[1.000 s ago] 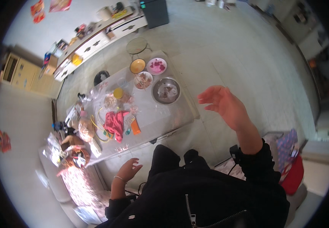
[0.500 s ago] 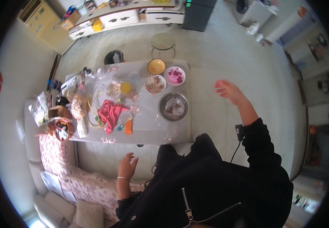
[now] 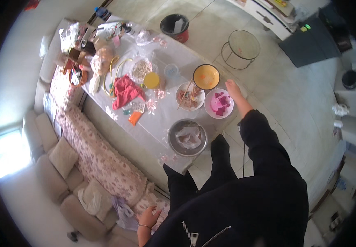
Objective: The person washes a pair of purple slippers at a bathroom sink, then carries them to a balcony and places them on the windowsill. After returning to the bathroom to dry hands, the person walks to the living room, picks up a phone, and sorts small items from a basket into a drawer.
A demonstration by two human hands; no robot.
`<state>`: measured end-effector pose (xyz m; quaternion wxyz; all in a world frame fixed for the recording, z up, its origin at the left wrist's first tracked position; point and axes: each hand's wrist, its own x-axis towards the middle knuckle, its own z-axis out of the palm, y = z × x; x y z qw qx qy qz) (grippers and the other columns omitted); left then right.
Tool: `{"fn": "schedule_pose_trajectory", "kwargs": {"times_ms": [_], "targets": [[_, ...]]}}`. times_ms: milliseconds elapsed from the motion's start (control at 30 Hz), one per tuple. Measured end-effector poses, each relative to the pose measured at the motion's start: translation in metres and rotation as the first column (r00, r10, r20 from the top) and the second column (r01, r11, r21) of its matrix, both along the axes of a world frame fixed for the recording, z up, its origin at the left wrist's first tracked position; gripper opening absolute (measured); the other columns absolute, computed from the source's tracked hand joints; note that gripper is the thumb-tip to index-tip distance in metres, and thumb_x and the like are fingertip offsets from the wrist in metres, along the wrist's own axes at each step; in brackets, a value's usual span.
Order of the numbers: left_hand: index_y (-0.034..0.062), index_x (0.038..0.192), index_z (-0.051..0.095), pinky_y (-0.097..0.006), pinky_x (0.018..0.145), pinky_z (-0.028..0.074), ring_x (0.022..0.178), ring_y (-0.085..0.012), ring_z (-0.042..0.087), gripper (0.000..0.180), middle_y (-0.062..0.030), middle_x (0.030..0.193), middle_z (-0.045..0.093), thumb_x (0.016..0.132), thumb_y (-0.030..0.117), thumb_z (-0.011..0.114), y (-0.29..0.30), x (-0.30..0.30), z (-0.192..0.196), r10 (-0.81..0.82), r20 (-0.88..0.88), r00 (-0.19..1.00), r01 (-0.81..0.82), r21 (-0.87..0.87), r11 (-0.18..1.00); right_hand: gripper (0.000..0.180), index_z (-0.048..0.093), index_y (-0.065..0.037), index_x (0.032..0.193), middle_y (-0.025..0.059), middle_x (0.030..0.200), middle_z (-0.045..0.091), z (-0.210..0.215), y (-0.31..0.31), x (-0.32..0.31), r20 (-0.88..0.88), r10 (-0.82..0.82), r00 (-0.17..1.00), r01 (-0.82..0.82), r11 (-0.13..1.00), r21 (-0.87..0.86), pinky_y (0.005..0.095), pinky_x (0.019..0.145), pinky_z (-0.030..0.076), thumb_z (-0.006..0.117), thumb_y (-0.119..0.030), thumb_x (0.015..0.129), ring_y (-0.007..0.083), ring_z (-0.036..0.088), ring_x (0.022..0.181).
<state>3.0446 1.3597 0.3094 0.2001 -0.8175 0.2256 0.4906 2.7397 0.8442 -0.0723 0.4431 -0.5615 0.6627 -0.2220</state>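
My right hand (image 3: 234,89) is over the far right edge of the table, beside a white bowl (image 3: 213,113) with pink, magenta-stained contents and close to a yellow bowl (image 3: 206,76). Its fingers are seen end-on, and whether they touch a rim is unclear. Low in the picture, my left hand (image 3: 148,217) hangs by my side with thumb and fingers apart, holding nothing. Next to the yellow bowl stands a white bowl of food scraps (image 3: 185,101) with chopsticks (image 3: 192,97) laid across it. A metal basin (image 3: 173,146) holding a clear plastic bag (image 3: 189,137) sits nearest to me.
On the table (image 3: 157,117) also lie a red cloth (image 3: 125,90), a yellow-lidded jar (image 3: 151,80), an orange packet (image 3: 135,118) and bags. Beyond it stand a black bin (image 3: 169,24) and a round glass stool (image 3: 244,44). A sofa (image 3: 46,158) runs along the left.
My view has turned and moved nearer to the table. My right hand went from over the floor, fingers spread, to beside the bowls. My left hand stays low by my side.
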Motion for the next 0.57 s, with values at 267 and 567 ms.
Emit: {"fn": "schedule_pose_trajectory", "kwargs": {"times_ms": [267,567], "targets": [[0.0167,0.117,0.059,-0.069,0.100,0.018,0.109,-0.0270,0.058,0.042,-0.0036,0.111,0.066,0.085,0.044,0.061,-0.038,-0.107,0.028,0.129,0.216,0.968,-0.136,0.017,0.991,0.046,0.049,0.000,0.118,0.0284,0.113,0.059,-0.075,-0.032,0.037,-0.121,0.214,0.969,-0.177,0.949,0.261,0.0467,0.092,0.043,0.049,-0.037,0.091,0.0421,0.055,0.108],[0.0142,0.119,0.057,-0.061,0.106,0.018,0.111,-0.0251,0.058,0.044,-0.0066,0.113,0.065,0.085,0.043,0.061,-0.024,-0.166,0.021,0.280,0.116,0.953,-0.275,-0.057,0.960,0.031,0.053,0.000,0.113,0.0232,0.100,0.063,-0.092,-0.056,0.026,-0.081,0.292,0.953,-0.288,0.956,0.048,0.0409,0.081,0.047,0.051,-0.018,0.088,0.0324,0.063,0.095]]}}
